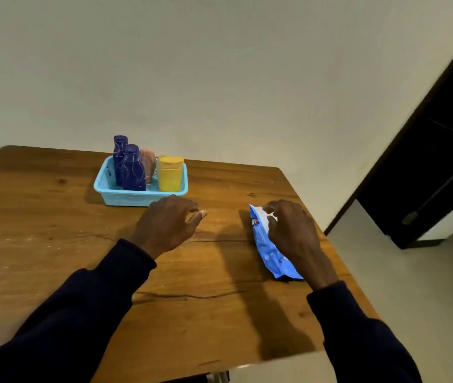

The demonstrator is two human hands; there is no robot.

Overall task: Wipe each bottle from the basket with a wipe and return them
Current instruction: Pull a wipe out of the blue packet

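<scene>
A light blue plastic basket (114,199) stands at the far middle of the wooden table. In it stand two dark blue bottles (132,170), a pink bottle (148,161) and a yellow bottle (170,174). My left hand (168,223) hovers just in front of the basket's right corner, fingers loosely curled, holding nothing. A blue pack of wipes (268,248) lies on the table at the right. My right hand (293,230) rests on top of the pack, and its fingertips pinch a white wipe or flap (271,216) at the pack's opening.
The wooden table (54,217) has cracks running across its top and ends close on the right, just past the pack. A pale wall stands right behind the table. A dark doorway (440,161) and pale floor lie to the right.
</scene>
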